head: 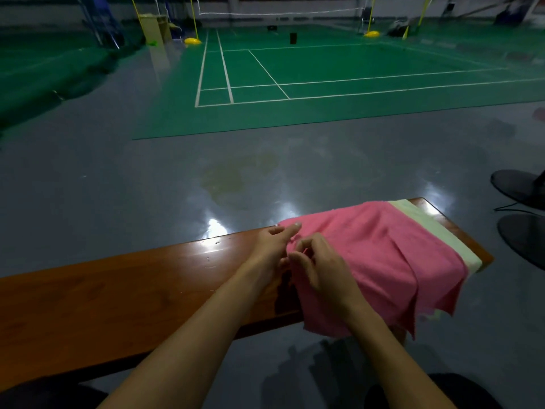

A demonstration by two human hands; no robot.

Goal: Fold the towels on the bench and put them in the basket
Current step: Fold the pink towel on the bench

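We were in an indoor badminton hall: beyond our left hand [272, 246] stretched a green court [324, 75] with white lines, a net [280, 11] on yellow posts [193, 19], and grey floor [118, 178].

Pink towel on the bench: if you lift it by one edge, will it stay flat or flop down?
Probably flop. The pink towel already droops in folds over the bench edge, so it looks soft and limp. It also seems light: both hands bunch its edge with only fingertips.

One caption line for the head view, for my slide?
Both hands pinch the pink towel's edge on the brown wooden bench.
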